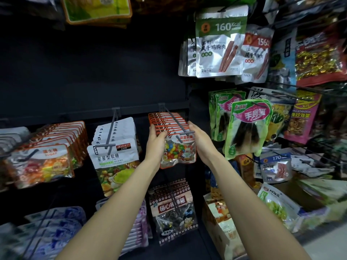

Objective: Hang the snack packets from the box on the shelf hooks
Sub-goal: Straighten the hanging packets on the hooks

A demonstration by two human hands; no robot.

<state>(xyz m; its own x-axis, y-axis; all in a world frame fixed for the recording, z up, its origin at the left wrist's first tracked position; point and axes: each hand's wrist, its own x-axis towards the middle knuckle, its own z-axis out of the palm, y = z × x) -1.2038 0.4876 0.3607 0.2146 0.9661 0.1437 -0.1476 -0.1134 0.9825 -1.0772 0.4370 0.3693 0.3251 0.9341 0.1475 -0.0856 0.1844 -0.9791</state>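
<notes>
A row of orange-edged colour bean candy packets [178, 151] hangs on a grey shelf hook [175, 121] in the middle of the dark shelf. My left hand [156, 141] holds the left side of the front packets, fingers curled over their tops. My right hand [200, 138] presses against the right side of the same stack near the hook's tip. The cardboard box [221, 239] with more packets stands at the lower right on the floor.
Star gummy packets [114, 158] hang left of my hands, sugar packets [43, 162] further left, plum candy packets [173, 209] below. Green bamboo shoot packets [247, 128] and chicken breast packets [219, 47] hang to the right. Loose packets lie on the right rack.
</notes>
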